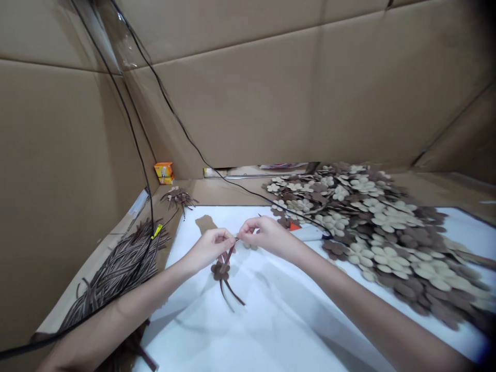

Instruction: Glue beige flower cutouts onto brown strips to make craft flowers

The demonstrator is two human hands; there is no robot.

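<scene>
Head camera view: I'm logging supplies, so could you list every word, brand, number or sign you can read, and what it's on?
No text can be read.
Orange-and-yellow box: printed-looking markings, too small and blurred to read.
Small yellow tag: any marking is too small to tell.

Nearer than the brown flower (215,273), the white board (244,336) lies open between piled strips (120,261) and the flower heap (382,217).

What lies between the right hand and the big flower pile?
In the head view, a white tool with an orange tip lies between the right hand and the flower pile.
</scene>
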